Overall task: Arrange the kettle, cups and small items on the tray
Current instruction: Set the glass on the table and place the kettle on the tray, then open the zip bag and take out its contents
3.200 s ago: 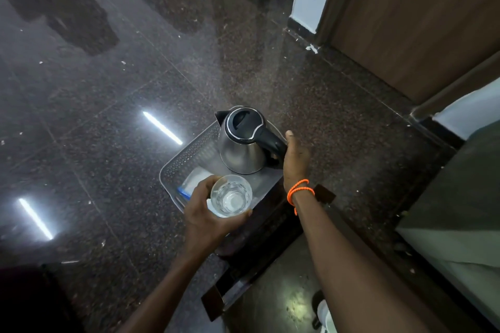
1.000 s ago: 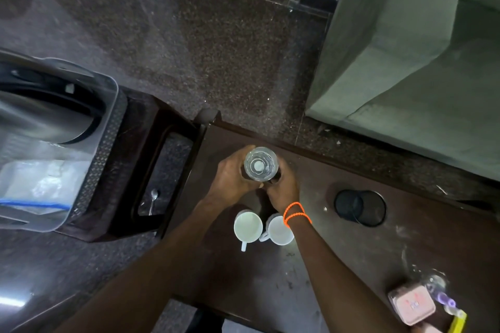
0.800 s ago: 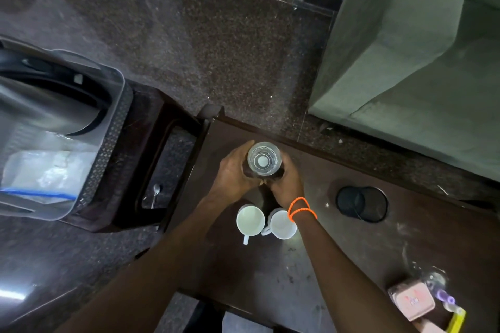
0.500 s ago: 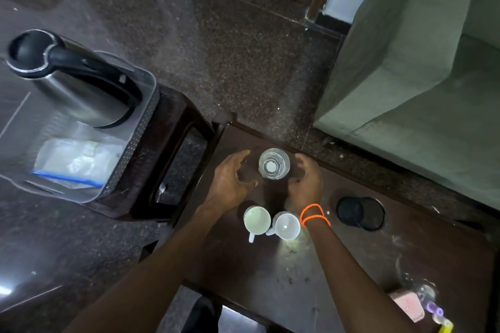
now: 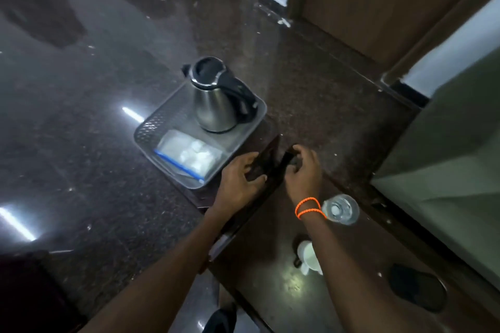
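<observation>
Lower centre and lower right of the frame: two bare forearms reach forward over a dark brown wooden table with a glossy, scuffed top. A white ceramic cup stands on this table just left of the right forearm, partly hidden by it. At the lower right edge a round black disc lies on the same surface. Further up, a clear drinking glass stands upright on the table, just beside the right wrist, which carries a doubled orange cord bracelet; neither hand touches the glass. Centre of the frame: the left hand rests with spread fingers on the dark wooden frame of a low stand, fingertips bent over its edge. The right hand is beside it, fingers curled loosely near the same frame; whether they grip anything cannot be told. Beyond the hands, a grey plastic tray with perforated walls sits on that stand. In its near part lies a clear zip bag with a blue seal strip, holding small white pieces. In its far part a stainless steel electric kettle with black lid and handle stands upright. Upper frame: a dark polished stone floor with bright light reflections at left, a brown wooden door at upper right.
</observation>
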